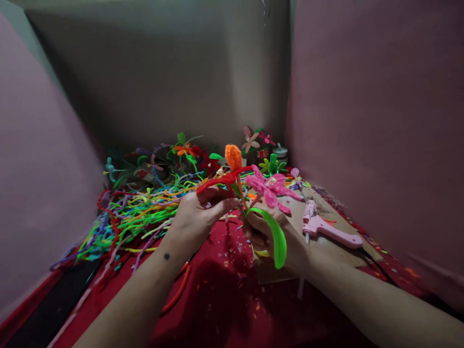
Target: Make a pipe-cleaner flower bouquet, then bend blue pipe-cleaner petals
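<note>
Both my hands meet at a small bunch of fuzzy pipe-cleaner flowers in the middle of the head view. My right hand (295, 244) is closed around the stems below an orange bud (233, 157) and a pink flower (268, 186). A bright green leaf (278, 241) curves down over that hand. To the left, the thumb and fingers of my left hand (194, 217) pinch a red pipe cleaner (217, 181). Its red length runs behind the bud toward the pink flower. Where exactly it meets the stems is hidden.
Loose coloured pipe cleaners (155, 220) lie heaped at the left. A pink glue gun (335, 233) rests on cardboard (277, 275) at the right, its cord trailing. An orange-red handle (179, 290) shows beside my left forearm. More pipe-cleaner flowers (250, 140) stand along the back.
</note>
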{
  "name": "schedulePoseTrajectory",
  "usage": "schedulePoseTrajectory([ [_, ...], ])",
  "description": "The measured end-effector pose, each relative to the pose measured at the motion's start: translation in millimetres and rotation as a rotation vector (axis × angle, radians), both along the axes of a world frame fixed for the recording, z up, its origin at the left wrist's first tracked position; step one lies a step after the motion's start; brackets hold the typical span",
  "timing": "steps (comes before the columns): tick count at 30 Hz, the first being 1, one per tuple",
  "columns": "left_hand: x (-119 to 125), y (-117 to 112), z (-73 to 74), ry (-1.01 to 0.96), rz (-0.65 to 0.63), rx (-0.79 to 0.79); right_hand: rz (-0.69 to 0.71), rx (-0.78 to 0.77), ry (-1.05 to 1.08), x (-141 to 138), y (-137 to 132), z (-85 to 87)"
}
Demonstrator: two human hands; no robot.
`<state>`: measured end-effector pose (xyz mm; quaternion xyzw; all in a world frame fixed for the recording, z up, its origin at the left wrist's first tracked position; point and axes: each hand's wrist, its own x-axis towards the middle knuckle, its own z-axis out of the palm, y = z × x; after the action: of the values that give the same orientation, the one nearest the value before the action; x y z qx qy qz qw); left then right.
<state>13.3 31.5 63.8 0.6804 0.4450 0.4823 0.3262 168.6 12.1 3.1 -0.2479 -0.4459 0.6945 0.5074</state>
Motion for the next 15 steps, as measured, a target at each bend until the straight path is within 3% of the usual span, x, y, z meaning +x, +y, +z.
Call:
schedulePoseTrajectory([
  [5, 7, 4, 3.3, -0.135, -0.081, -0.155, 0.019, 0.064, -0.023, 2, -1, -1.2],
  [10, 5, 4, 1.5, -0.190, -0.140, -0.241, 0.046, -0.014, -0.063, 2, 7, -14.8],
  [15, -3, 6, -2.1, -0.329, -0.299, -0.444, 0.036, -0.032, 0.026, -3, 8, -20.2],
])
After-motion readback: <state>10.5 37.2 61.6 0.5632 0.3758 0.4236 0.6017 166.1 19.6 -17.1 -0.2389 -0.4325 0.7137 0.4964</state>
